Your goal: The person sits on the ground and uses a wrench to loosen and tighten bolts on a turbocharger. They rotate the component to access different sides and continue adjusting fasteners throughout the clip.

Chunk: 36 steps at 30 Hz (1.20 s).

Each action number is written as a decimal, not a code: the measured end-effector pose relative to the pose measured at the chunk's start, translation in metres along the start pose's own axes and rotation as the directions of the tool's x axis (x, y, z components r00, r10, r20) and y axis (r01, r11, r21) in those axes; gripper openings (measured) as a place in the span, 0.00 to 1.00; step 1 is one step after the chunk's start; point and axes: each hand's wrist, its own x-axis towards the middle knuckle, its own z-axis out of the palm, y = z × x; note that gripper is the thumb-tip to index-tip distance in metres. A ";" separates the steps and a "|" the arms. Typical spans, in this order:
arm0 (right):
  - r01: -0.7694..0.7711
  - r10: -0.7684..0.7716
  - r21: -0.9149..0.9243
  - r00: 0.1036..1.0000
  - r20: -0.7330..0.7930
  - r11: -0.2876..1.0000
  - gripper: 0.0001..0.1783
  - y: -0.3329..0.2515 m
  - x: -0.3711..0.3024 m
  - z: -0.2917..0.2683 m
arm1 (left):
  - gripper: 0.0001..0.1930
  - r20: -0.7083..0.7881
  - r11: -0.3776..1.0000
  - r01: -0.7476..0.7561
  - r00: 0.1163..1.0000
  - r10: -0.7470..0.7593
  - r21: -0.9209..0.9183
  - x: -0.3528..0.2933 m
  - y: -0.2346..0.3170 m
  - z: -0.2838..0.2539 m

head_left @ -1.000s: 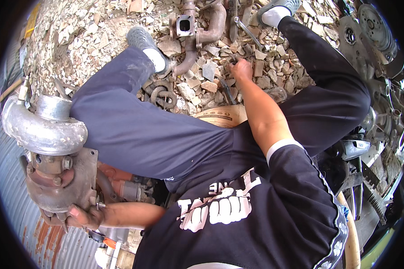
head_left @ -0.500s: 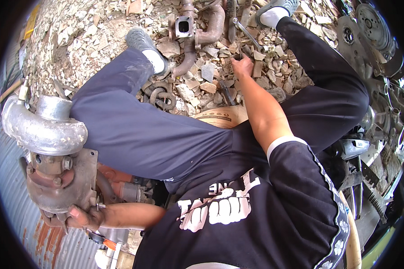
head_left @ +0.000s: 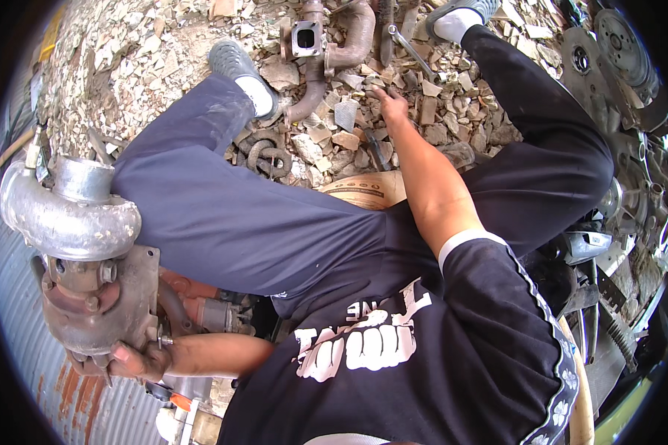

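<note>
A turbocharger (head_left: pixel 89 304) stands upright at the left beside my thigh, with a silvery snail-shaped housing (head_left: pixel 74 215) on top and a rusty brown body below. My left hand (head_left: pixel 137 362) grips its lower end, thumb in front and fingers curled beneath. My right arm stretches forward between my legs. Down at the stone rubble, my right hand (head_left: pixel 391 104) has thumb and fingers apart, touching or just above the pieces; its fingertips are partly hidden. Close to it lie a rusty pipe manifold (head_left: pixel 314 67) with a square flange and a wrench (head_left: pixel 412 53).
A coiled dark metal piece (head_left: pixel 266 157) and a dark bar (head_left: pixel 376 150) lie on the rubble between my legs. Metal plates and discs (head_left: pixel 622 48) crowd the right side. Corrugated sheet (head_left: pixel 82 404) lines the left. A reddish machine part (head_left: pixel 208 304) sits behind the turbocharger.
My right hand has shifted a little left and forward over the rubble, and its thumb and fingers changed pose. My left hand keeps its hold on the turbocharger.
</note>
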 end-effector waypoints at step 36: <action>-0.062 -0.023 -0.455 0.984 -0.177 0.888 0.29 -0.017 -0.109 0.026 | 0.38 0.064 0.999 -0.040 0.997 0.042 -0.033 0.004 -0.010 -0.012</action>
